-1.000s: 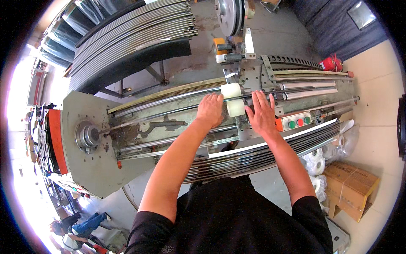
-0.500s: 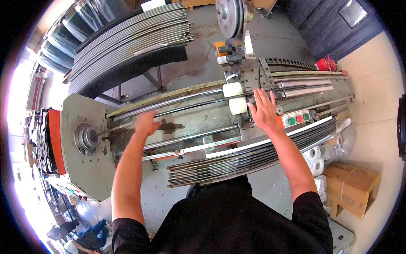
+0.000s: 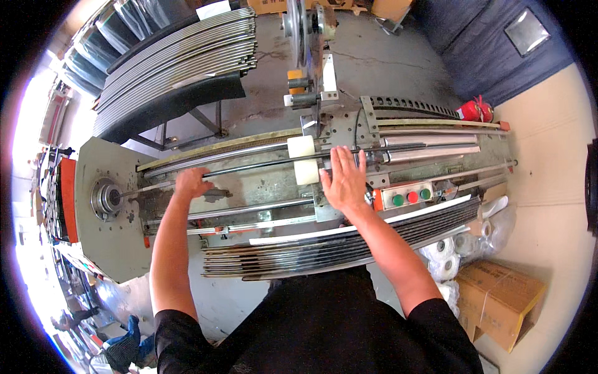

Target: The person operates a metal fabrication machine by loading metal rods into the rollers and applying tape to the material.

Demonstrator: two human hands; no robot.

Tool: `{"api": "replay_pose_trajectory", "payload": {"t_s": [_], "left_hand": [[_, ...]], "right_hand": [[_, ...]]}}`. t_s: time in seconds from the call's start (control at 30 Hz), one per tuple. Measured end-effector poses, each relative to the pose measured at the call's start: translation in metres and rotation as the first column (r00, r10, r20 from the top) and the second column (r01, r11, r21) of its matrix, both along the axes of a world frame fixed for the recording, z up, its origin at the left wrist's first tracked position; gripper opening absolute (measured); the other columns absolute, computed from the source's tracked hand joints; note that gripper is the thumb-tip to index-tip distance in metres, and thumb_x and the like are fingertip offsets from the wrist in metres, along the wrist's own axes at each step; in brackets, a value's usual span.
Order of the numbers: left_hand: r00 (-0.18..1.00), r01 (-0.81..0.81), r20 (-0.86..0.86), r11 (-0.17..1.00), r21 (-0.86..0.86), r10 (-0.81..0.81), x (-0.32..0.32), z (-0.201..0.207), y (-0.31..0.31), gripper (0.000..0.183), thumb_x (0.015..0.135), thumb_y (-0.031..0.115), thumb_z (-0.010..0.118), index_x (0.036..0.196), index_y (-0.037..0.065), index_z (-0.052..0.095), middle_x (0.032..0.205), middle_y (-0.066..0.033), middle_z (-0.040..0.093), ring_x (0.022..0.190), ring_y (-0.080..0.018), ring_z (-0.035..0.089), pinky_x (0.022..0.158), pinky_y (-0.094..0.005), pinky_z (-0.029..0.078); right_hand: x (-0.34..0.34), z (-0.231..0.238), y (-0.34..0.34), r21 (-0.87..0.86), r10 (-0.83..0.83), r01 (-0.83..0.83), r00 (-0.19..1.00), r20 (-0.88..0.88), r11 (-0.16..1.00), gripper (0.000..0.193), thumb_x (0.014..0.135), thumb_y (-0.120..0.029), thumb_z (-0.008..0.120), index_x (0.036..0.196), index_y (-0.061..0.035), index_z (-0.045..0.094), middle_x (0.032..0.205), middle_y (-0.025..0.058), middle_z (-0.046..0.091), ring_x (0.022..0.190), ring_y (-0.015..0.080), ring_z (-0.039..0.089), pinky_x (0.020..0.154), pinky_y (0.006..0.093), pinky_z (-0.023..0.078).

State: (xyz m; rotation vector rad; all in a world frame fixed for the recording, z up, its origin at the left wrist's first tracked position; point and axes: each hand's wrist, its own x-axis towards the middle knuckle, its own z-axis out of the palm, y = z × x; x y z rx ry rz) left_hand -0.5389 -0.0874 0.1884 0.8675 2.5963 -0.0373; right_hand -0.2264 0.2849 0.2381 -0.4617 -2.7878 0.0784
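A long, thin dark rod (image 3: pixel 249 165) lies across a grey lathe-like machine. At the left end of the machine sits a round metal chuck (image 3: pixel 107 198), with a lighter bar (image 3: pixel 146 188) reaching from it toward my left hand (image 3: pixel 192 182). The fingers of that hand are closed around the rod. My right hand (image 3: pixel 346 184) lies palm down over the rod at the carriage (image 3: pixel 346 128), fingers stretched out. Just left of it stand two cream-white rollers (image 3: pixel 301 147), one on each side of the rod. What is beneath the right palm is hidden.
Several dark rods (image 3: pixel 286 257) lie stacked in front of my body. A button box (image 3: pixel 408 196) with green and red buttons sits right of my right hand. Behind left, a rack (image 3: pixel 180 56) holds metal tubes. Cardboard box (image 3: pixel 498 299) and wrapped rolls (image 3: pixel 443 258) stand at right.
The whole view has shifted. The carriage with its rollers and my right hand are nearer the chuck, to the left. My left hand stays at about the same place on the rod.
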Motion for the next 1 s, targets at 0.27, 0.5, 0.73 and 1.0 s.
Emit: {"api": "replay_pose_trajectory", "payload": {"t_s": [0.27, 0.5, 0.73, 1.0], "left_hand": [[0.999, -0.015, 0.047, 1.000, 0.001, 0.015, 0.083, 0.027, 0.140, 0.073, 0.084, 0.047, 0.086, 0.150, 0.024, 0.064, 0.136, -0.0132, 0.074, 0.127, -0.0372, 0.069, 0.108, -0.0508, 0.055], [0.985, 0.127, 0.107, 0.988, 0.083, -0.135, 0.137, 0.041, 0.243, 0.075, 0.084, 0.034, 0.089, 0.148, 0.010, 0.060, 0.145, -0.0169, 0.068, 0.135, -0.0353, 0.064, 0.114, -0.0474, 0.051], [0.982, 0.178, 0.028, 0.961, 0.213, -0.188, 0.115, 0.020, 0.199, 0.073, 0.084, 0.035, 0.089, 0.148, 0.013, 0.061, 0.141, -0.0148, 0.070, 0.134, -0.0368, 0.064, 0.112, -0.0481, 0.051], [0.993, 0.024, 0.113, 0.998, 0.054, -0.030, 0.040, 0.018, 0.087, 0.058, 0.084, 0.047, 0.085, 0.136, 0.023, 0.075, 0.128, -0.0103, 0.078, 0.122, -0.0345, 0.071, 0.102, -0.0496, 0.056]], "right_hand": [[0.006, -0.003, 0.017, -0.095, 0.077, -0.070, 0.994, 0.080, 0.993, 0.076, 0.106, -0.050, 0.053, 0.157, 0.0071, 0.048, 0.164, 0.0233, 0.049, 0.158, 0.0365, 0.039, 0.132, 0.0666, 0.009], [0.015, -0.004, 0.026, -0.141, 0.079, -0.075, 0.997, 0.024, 0.987, 0.076, 0.104, -0.046, 0.059, 0.157, 0.0077, 0.047, 0.162, 0.0247, 0.050, 0.157, 0.0378, 0.040, 0.131, 0.0673, 0.012], [0.015, -0.005, 0.032, -0.123, 0.022, -0.024, 1.000, -0.017, 0.992, 0.075, 0.102, -0.043, 0.064, 0.155, 0.0077, 0.048, 0.159, 0.0254, 0.051, 0.155, 0.0389, 0.042, 0.131, 0.0675, 0.013], [0.018, -0.003, 0.032, -0.106, -0.072, 0.074, 0.997, 0.025, 0.992, 0.073, 0.102, -0.041, 0.063, 0.156, 0.0056, 0.048, 0.162, 0.0231, 0.050, 0.156, 0.0377, 0.040, 0.130, 0.0686, 0.012]]}}
